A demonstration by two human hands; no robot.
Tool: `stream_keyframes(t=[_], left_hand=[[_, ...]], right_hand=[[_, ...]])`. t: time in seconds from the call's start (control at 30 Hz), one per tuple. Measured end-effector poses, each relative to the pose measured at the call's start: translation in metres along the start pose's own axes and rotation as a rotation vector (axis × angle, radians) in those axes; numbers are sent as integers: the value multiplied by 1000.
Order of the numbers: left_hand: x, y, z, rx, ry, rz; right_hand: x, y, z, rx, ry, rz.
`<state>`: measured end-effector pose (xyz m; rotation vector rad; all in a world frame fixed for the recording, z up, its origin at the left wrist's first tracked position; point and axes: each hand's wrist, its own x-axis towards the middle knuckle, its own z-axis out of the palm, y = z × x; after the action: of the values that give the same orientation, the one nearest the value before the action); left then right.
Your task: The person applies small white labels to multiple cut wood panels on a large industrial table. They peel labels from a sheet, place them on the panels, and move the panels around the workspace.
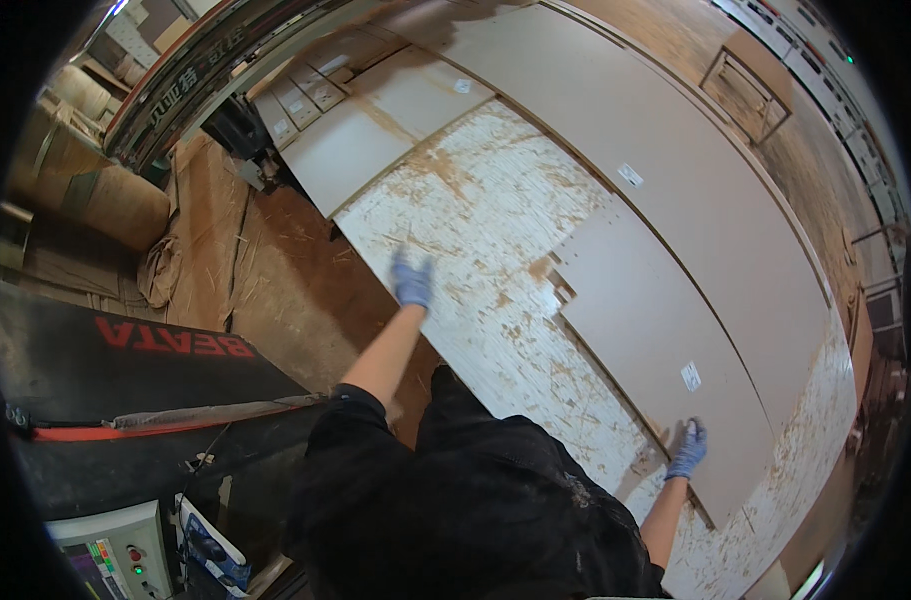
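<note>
My left hand, in a blue-grey glove, is over the near edge of a white worktable strewn with wood chips. Its fingers are spread and slightly blurred, with nothing in them. On the right, my right hand, gloved alike, rests on the near edge of a pale grey-beige panel, fingers stretched over its top face. This panel bears a white label and has a notched left end. Beyond it lies a longer panel of the same colour, a narrow gap between them.
At the far left of the table are another panel and several small labelled pieces. A dark machine cover and a control box stand to my left. A metal frame stands beyond the table.
</note>
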<state>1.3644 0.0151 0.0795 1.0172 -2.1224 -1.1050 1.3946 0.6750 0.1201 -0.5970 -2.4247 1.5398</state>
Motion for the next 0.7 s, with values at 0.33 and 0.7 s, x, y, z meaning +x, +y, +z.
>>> stream_keyframes(t=[0.33, 0.7], left_hand=[[244, -98, -101, -519, 9, -783], [143, -68, -119, -606, -387, -835]], right_hand=[[-92, -126, 204, 65, -179, -110], [-125, -193, 359, 39, -453, -8]])
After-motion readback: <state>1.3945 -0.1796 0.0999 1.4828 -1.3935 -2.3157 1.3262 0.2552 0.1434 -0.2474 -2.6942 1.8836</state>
